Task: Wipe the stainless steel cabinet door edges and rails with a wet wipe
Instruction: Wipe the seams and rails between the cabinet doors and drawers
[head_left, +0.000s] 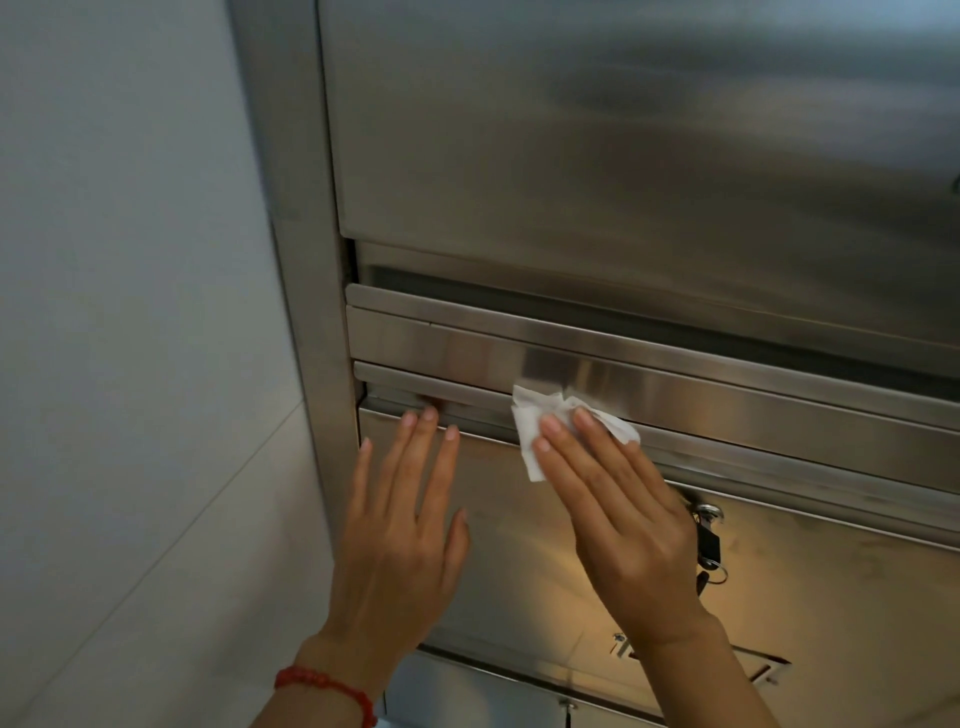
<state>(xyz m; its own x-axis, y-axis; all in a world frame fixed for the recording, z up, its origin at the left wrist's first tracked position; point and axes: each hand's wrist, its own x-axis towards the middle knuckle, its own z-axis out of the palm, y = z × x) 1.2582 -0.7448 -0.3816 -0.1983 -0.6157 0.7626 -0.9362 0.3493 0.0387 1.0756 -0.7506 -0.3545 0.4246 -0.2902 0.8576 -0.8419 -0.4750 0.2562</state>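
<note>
Wet wipe (530, 431), crumpled, lies against the steel rail (727, 410) above the lower cabinet door (831, 571), pressed by the right hand (623, 519) with straight fingers. Left hand (405, 535) rests flat, fingers extended, on the door's left edge.

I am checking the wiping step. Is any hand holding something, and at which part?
The right hand presses a white wet wipe flat against the door's top rail with straight fingers laid over its middle; no curled grip. The left hand rests open on the door, holding nothing.
</note>
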